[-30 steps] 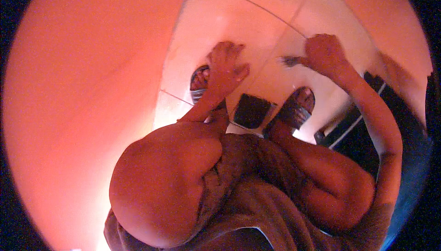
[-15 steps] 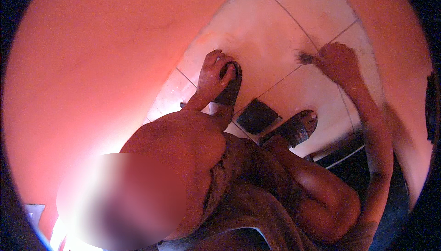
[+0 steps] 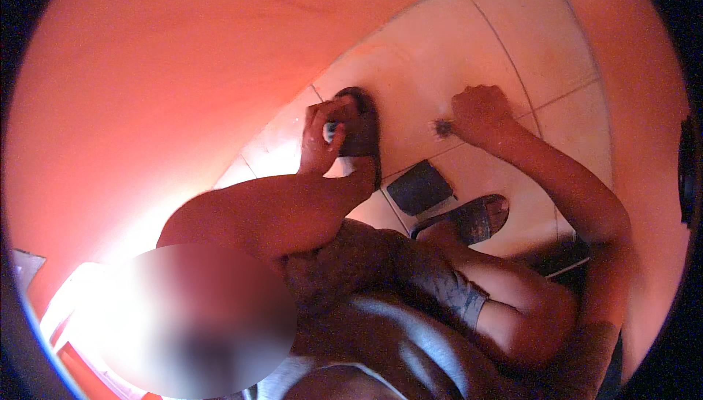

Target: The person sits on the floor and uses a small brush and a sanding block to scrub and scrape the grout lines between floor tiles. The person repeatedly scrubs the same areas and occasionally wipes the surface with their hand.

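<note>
My right hand (image 3: 483, 116) is closed in a fist over the tiled floor, holding what looks like a small brush (image 3: 442, 128). Only the dark, splayed bristles show; its handle is hidden in the fist. At my left foot, my left hand (image 3: 319, 136) has its fingers curled around a small pale thing (image 3: 329, 131), too little of which shows to name. These fingers overlap the dark sandal (image 3: 360, 140) on that foot. Between my feet, a dark rectangular block or box (image 3: 419, 188) rests on the floor.
An orange wall (image 3: 183, 92) bounds the tiles on the left, and another orange wall (image 3: 648, 202) stands on the right. My right foot (image 3: 480, 218) wears a dark sandal. Strong light glares at the lower left. A dark, light-edged object (image 3: 560, 259) lies partly behind my right arm.
My right hand has moved left and nearer with the brush. My left hand has shifted slightly left and down along the sandal. The whole view has turned a little.
</note>
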A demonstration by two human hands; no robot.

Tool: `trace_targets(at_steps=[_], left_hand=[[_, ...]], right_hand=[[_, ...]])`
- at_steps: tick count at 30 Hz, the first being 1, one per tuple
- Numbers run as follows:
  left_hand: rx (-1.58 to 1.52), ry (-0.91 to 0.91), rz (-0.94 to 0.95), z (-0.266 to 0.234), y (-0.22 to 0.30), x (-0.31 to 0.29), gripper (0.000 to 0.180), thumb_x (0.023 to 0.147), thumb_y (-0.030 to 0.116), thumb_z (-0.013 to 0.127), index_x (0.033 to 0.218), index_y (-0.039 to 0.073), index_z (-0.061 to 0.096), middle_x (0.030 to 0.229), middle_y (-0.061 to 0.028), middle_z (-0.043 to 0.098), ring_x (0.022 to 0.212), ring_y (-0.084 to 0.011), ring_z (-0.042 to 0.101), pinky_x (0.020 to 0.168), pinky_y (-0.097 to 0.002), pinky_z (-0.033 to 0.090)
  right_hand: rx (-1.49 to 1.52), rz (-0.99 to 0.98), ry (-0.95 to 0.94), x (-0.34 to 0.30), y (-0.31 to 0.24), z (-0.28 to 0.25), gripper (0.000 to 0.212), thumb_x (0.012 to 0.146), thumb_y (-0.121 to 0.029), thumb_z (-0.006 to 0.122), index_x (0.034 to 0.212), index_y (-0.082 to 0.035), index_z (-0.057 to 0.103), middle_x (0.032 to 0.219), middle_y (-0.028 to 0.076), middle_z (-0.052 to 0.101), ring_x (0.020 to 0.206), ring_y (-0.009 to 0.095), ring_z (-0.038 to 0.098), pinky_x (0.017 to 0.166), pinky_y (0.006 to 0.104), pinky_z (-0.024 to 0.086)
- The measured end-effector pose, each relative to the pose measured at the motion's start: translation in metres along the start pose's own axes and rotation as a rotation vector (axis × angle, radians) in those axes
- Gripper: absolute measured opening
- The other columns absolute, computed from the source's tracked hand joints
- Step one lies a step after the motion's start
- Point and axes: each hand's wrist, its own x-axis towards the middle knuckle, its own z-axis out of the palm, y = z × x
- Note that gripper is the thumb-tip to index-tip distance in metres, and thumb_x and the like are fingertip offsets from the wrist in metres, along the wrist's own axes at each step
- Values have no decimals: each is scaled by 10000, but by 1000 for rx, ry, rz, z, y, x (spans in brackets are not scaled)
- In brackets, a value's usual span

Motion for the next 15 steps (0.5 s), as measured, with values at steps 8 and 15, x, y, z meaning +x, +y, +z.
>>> trace_targets(at_steps=[8,15], left_hand=[[125,-288,169,-20,-27,11,357,814,164,735,1161,104,677,1303,-184,543,1249,-385,512,1056,-481,430],[175,-368,312,-3,-46,-8,435,862,286,709,1243,94,624,1338,-152,547,1296,-356,460,1136,-494,308]], right_hand=[[-52,96,127,-1,24,-14,218,817,-258,671,816,-53,743,842,179,727,791,312,726,674,464,559],[-98,35,158,9,30,-45,367,896,-392,622,856,-52,753,823,166,718,757,344,704,669,486,541]])
